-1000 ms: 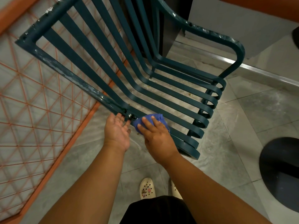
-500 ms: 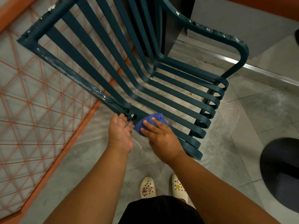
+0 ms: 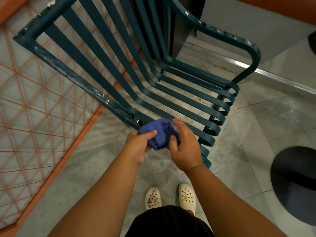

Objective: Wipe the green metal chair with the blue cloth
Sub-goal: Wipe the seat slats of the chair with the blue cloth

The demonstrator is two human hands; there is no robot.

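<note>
The green metal chair with long slats fills the upper middle; its paint is chipped along the near armrest and the far one. A bunched blue cloth hangs just in front of the chair's near front corner, lifted off the slats. My left hand pinches the cloth's left side with thumb and fingers. My right hand grips its right side, index finger stretched toward a seat slat.
An orange wire-mesh panel leans at the left, right beside the chair. A dark round base sits on the grey tile floor at the right. A metal floor strip and grey wall run behind. My cream clogs stand below.
The cloth came off the chair's front corner toward me. My left hand, open beside the armrest before, now holds the cloth together with my right hand.
</note>
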